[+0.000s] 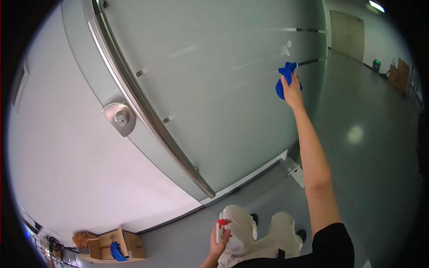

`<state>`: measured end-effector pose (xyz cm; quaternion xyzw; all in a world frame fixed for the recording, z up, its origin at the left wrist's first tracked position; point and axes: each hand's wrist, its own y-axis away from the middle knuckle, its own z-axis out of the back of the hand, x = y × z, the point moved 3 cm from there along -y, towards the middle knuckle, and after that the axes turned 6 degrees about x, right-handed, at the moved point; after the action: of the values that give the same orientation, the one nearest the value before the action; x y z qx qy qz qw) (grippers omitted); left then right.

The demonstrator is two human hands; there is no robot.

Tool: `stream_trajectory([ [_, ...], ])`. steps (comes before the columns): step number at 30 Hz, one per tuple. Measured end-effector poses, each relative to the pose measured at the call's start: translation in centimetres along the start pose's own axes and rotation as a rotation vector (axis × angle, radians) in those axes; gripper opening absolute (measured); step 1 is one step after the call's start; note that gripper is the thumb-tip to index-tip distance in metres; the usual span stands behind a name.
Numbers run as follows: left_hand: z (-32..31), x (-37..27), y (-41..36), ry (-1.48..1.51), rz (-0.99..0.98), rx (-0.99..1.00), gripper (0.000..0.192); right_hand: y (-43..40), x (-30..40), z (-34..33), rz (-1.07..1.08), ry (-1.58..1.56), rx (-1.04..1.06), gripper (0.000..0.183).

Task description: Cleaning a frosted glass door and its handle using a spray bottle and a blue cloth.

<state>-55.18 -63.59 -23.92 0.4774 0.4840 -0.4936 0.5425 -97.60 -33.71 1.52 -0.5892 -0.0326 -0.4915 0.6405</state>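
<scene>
My right hand (293, 91) is stretched out far to the right and presses a blue cloth (287, 72) against a frosted glass door (214, 87). The fingers lie over the cloth, which is bunched at its top. Just above it, a small pale mark (285, 51) and a round spot (289, 44) show on the glass. Low down by my knee, my left hand (220, 239) grips a white spray bottle (234, 245) with a red trigger (222, 222). The fingers wrap its neck, and part of the bottle is hidden behind them.
A long steel pull handle (144, 110) runs along the door beside a lock (121, 118). On the floor at lower left, a cardboard box (134, 246) has a blue cloth (117, 252) over its edge and an orange duster (80, 239) beside it. A corridor floor (362, 110) stretches off to the right.
</scene>
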Motion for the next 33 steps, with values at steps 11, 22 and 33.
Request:
stream_trajectory([
  [11,-1.7,-0.5,-0.6,-0.221,0.018,0.095,0.038,2.6,7.7,-3.0,0.275,0.055,0.005,0.07],
  [22,1.6,-0.1,0.2,0.124,0.003,-0.068,0.037,2.1,11.4,-4.1,0.369,0.15,-0.045,0.074],
  [33,1.8,1.3,1.3,0.048,0.043,-0.003,0.04,-2.9,9.7,-2.2,0.18,-0.002,-0.134,0.071],
])
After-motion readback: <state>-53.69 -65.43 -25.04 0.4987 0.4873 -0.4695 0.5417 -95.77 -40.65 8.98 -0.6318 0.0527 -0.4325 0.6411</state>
